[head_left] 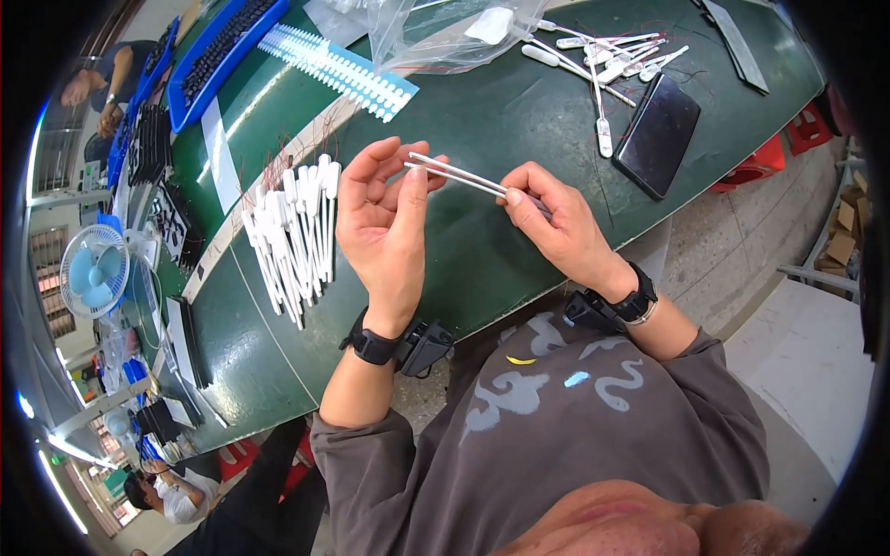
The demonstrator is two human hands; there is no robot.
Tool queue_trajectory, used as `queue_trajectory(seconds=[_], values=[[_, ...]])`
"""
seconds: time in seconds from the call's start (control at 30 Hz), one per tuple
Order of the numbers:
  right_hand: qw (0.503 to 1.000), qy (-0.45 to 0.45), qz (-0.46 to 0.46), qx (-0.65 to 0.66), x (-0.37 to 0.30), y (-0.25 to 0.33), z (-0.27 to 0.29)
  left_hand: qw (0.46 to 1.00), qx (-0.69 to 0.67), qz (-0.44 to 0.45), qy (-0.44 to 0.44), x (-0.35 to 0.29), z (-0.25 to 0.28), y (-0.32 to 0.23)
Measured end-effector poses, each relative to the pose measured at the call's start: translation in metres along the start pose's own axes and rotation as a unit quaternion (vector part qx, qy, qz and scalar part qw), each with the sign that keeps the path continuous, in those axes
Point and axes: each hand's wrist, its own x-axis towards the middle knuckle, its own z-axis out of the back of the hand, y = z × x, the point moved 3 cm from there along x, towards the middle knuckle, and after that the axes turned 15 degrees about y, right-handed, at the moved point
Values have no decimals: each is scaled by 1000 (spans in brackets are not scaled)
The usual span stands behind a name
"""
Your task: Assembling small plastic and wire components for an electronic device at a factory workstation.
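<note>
My right hand (556, 222) grips a pair of thin metal tweezers (468, 178), whose two prongs point left with a narrow gap between them. At the tweezer tips is my left hand (385, 222), palm turned up, its fingers loosely curled and apart from the thumb. The thumb overlaps the lower prong's tip; I see nothing held between the prongs. Just left of that hand lies a bundle of white paddle-shaped sticks (292, 227) with fine red wires at their wide ends. More loose white sticks (603, 65) with red wires lie at the far right.
A black smartphone (658, 134) lies on the green table (519, 111) at right. Far off are a clear plastic bag (436, 42), a blue sheet of white stickers (338, 74) and a blue tray (190, 111) of black parts. A fan (95, 269) and other people are at left.
</note>
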Motion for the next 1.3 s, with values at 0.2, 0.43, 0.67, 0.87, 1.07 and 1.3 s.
queue_trajectory(seconds=[0.2,0.43,0.67,0.87,1.07,1.3], values=[[1000,1,1,-4,1,4,-4,998,-47,46,-6,1,10,0],[1000,3,-3,-17,3,13,-5,996,-64,62,-7,-2,8,-5],[1000,-2,-19,-7,4,14,-8,994,-73,77,-6,-5,10,-4],[999,-37,15,-34,6,16,-15,992,-97,77,-13,-6,14,-6],[998,-52,10,-29,4,17,-22,992,-107,60,-21,-10,18,-3],[998,-61,16,-30,6,18,-25,988,-136,70,-21,-9,21,-7]])
